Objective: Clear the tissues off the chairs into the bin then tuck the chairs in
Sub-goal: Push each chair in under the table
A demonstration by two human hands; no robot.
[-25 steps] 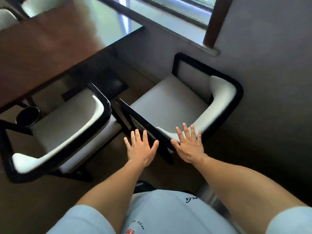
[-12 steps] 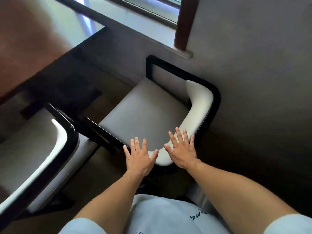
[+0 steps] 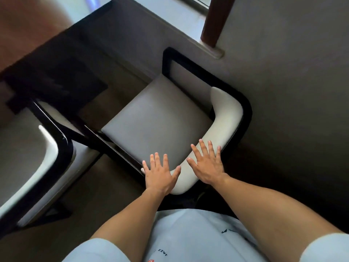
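A black-framed chair (image 3: 156,121) with a grey seat and a white padded backrest stands in front of me, its seat bare of tissues. My left hand (image 3: 160,173) lies flat, fingers spread, on the near end of the backrest. My right hand (image 3: 207,165) rests flat on the backrest's curve just to the right. Neither hand holds anything. A second chair (image 3: 28,154) of the same kind stands at the left, partly cut off by the frame edge. No tissue or bin is in view.
The brown table (image 3: 32,33) runs along the upper left, its dark edge above the chair's front. A grey wall (image 3: 283,82) closes off the right side, close behind the chair. A window sill (image 3: 211,48) and a brown post sit at the top.
The view has swung right and nearer to the chair by the wall. Both hands moved from in front of the backrest's end onto its white padding.
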